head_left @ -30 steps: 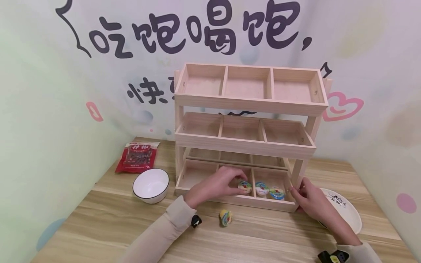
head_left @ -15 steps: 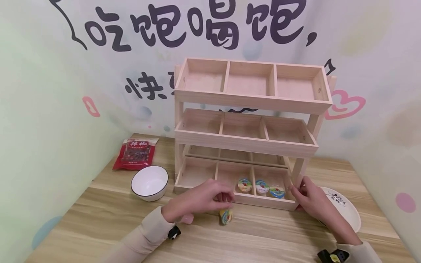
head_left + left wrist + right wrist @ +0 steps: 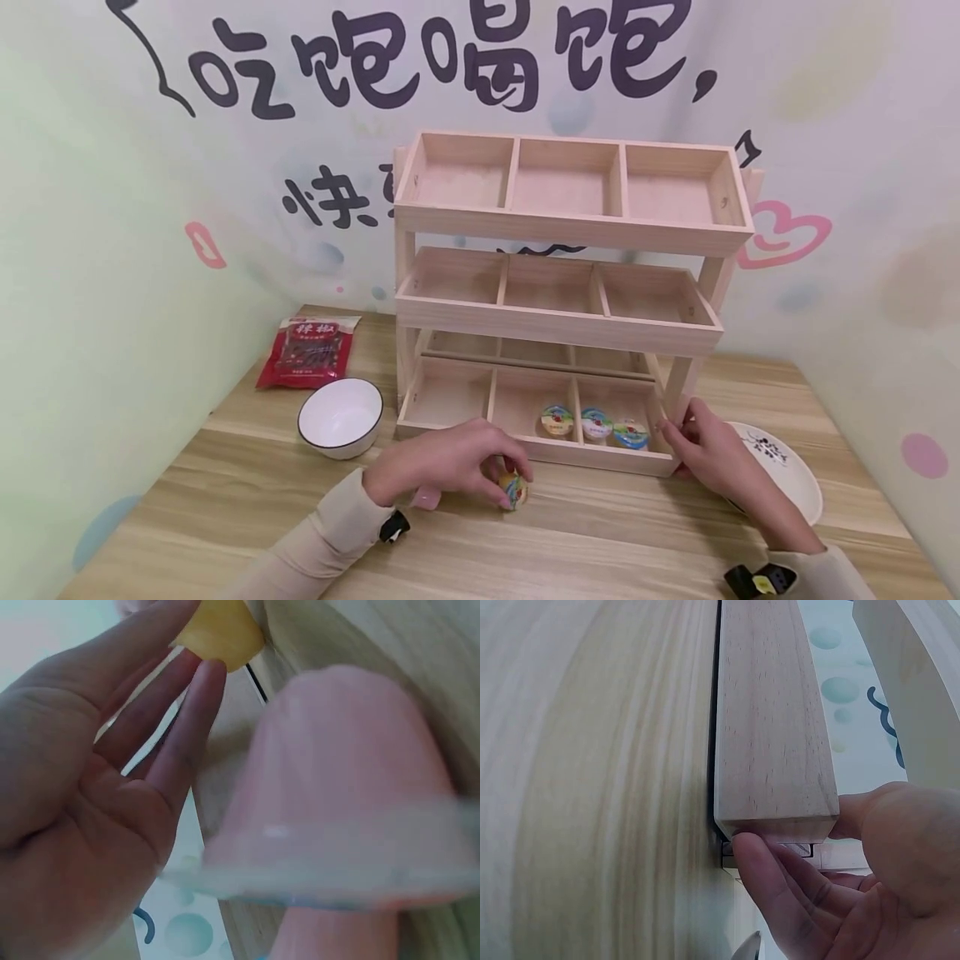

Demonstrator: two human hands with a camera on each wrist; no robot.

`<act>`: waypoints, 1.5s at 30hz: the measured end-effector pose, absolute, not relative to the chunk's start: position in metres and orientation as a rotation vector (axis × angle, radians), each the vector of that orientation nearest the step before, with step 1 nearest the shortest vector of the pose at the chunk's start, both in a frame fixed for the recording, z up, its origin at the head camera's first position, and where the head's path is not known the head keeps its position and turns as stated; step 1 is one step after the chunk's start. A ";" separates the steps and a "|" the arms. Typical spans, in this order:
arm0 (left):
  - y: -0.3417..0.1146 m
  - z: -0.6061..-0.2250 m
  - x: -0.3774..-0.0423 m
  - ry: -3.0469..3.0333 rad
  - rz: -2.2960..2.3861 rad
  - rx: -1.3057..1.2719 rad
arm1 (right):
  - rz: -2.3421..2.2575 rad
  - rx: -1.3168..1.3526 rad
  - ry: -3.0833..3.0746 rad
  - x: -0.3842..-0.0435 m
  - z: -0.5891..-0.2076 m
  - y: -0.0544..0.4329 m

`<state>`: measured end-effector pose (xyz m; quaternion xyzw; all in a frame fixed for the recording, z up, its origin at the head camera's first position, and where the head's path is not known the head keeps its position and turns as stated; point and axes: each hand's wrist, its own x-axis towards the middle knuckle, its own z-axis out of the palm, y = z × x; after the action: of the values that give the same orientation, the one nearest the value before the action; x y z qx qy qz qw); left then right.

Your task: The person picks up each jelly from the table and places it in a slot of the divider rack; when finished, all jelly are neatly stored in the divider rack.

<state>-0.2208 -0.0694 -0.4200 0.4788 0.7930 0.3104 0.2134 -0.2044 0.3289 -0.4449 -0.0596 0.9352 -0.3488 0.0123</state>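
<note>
My left hand (image 3: 457, 458) has its thumb and fingertips around a small yellow jelly cup (image 3: 515, 490) with a printed lid, on the table before the rack. In the left wrist view the yellow cup (image 3: 221, 634) sits at the fingertips. Pink jelly cups (image 3: 345, 772) loom close to that camera; a bit of pink (image 3: 426, 497) shows below the left hand in the head view. My right hand (image 3: 708, 446) grips the lower right end of the wooden rack (image 3: 558, 317). Its thumb and fingers (image 3: 761, 877) wrap the bottom tray's corner in the right wrist view.
One jelly cup (image 3: 557, 421) lies in the bottom tray's middle compartment, two more cups (image 3: 597, 424) in its right one. A white bowl (image 3: 341, 418) and a red packet (image 3: 309, 352) stand left of the rack. A white plate (image 3: 798, 487) lies at the right.
My left hand has drawn back from the bottom tray's middle compartment, leaving a jelly cup there, and come down onto the yellow cup on the table. The right hand keeps its grip.
</note>
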 end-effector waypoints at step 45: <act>-0.058 -0.404 -0.221 2.442 0.946 1.392 | -1.118 -0.172 2.896 -0.204 -0.445 0.329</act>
<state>-0.2208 -0.0575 -0.4045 0.4676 0.8202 0.3178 0.0875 -0.2035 0.3290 -0.4448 -0.0554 0.9313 -0.3596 0.0164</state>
